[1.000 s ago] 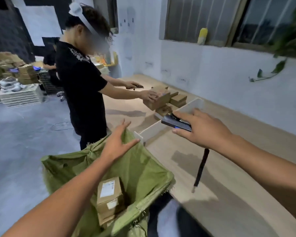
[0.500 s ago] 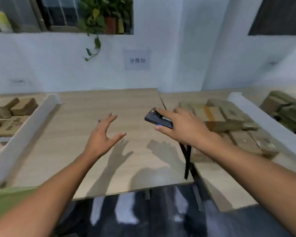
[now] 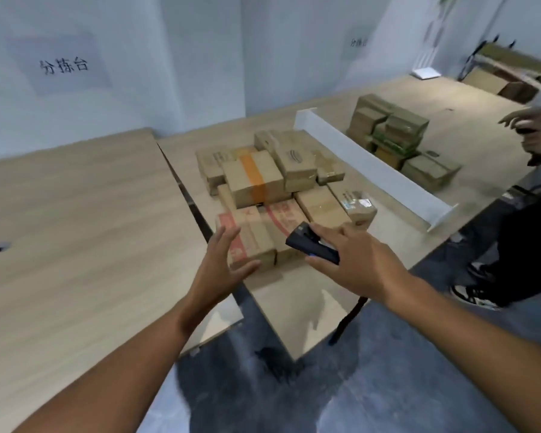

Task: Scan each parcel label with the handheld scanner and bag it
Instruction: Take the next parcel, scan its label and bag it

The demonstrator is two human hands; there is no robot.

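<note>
A pile of several brown cardboard parcels (image 3: 272, 179) lies on the wooden table ahead. The nearest parcel (image 3: 256, 242) carries red print. My left hand (image 3: 224, 265) is spread, fingers straight, just in front of that parcel's near left corner and holds nothing. My right hand (image 3: 353, 264) grips a dark handheld scanner (image 3: 311, 245), whose black strap (image 3: 345, 320) hangs below my wrist. The scanner's head points at the near parcels. The green bag is out of view.
A white divider board (image 3: 372, 164) separates this pile from a second stack of parcels (image 3: 394, 135) on the right. Another person (image 3: 531, 195) stands at the far right, hands over the table. A gap (image 3: 188, 195) runs between two tabletops; dark floor lies below.
My view has swung right from the green bag, past the bare table, to the parcel pile. Both hands travelled with it; the left now hovers at the nearest parcel, and the right still holds the scanner.
</note>
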